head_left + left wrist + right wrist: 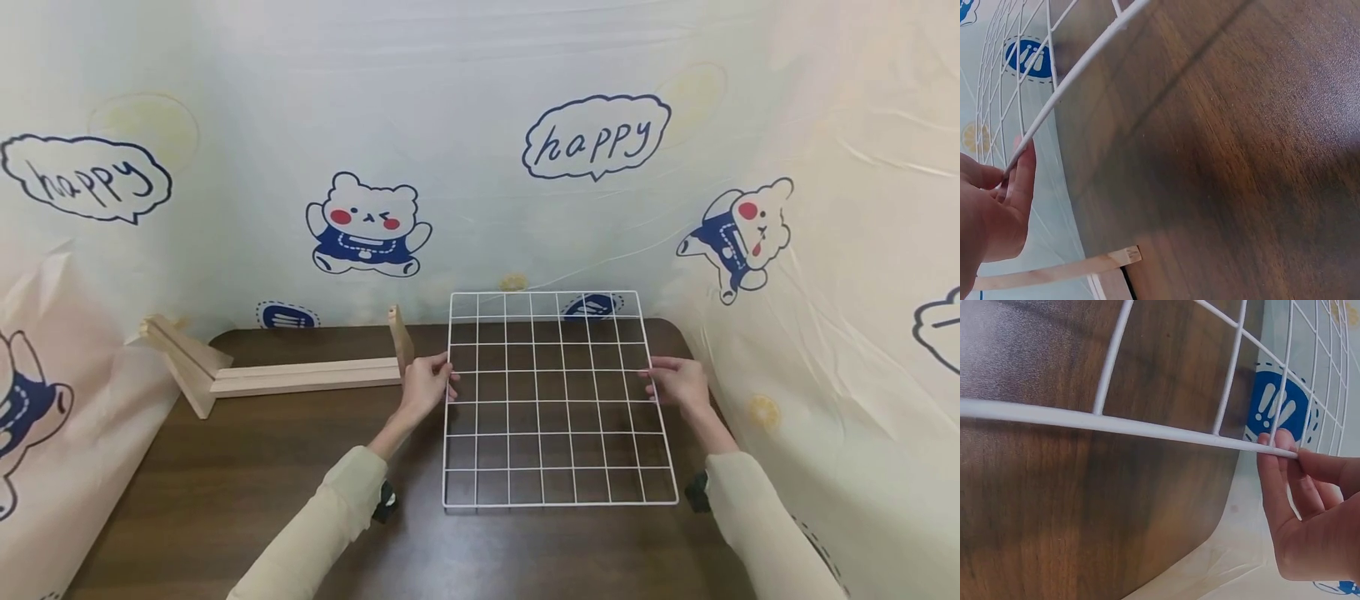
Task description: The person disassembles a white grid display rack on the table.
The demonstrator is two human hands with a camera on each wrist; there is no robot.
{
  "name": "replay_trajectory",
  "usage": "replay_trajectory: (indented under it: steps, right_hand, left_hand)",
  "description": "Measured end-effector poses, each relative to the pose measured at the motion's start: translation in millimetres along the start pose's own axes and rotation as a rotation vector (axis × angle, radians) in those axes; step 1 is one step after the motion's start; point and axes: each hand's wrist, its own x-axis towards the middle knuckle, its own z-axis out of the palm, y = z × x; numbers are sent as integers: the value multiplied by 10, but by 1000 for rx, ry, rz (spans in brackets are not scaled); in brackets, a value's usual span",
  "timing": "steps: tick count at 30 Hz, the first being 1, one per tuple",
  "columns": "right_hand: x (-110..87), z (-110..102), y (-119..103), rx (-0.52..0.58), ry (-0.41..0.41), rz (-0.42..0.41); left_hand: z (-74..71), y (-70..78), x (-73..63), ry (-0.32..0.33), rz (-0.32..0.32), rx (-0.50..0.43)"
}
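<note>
A square white wire grid panel (537, 401) is held up over the brown table, tilted so that its far edge overlaps the backdrop. My left hand (426, 388) pinches its left edge rod between thumb and fingers. On the opposite side my right hand (681, 385) pinches the right edge the same way. In the left wrist view the rod (1079, 69) runs clear of the tabletop and casts a shadow on it. The right wrist view has fingertips under the rod (1147, 429) and the thumb on top.
A wooden stand (307, 377) with a long crossbar and an upright piece at each end sits at the back left; its right upright (400, 337) is close to my left hand. Behind the table (300, 483) hangs a printed cloth (480, 208) with bears and lettering.
</note>
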Motion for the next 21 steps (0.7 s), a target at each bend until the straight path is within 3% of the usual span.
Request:
replay_trajectory:
  steps: [6, 10, 21]
  right_hand:
    - [41, 73, 17, -170, 10, -72]
    - [48, 120, 24, -290, 44, -98]
    - [77, 227, 92, -384, 46, -25]
  left_hand:
    - [4, 42, -13, -31, 19, 107]
    - [10, 47, -26, -57, 11, 127]
    - [32, -49, -64, -65, -20, 177]
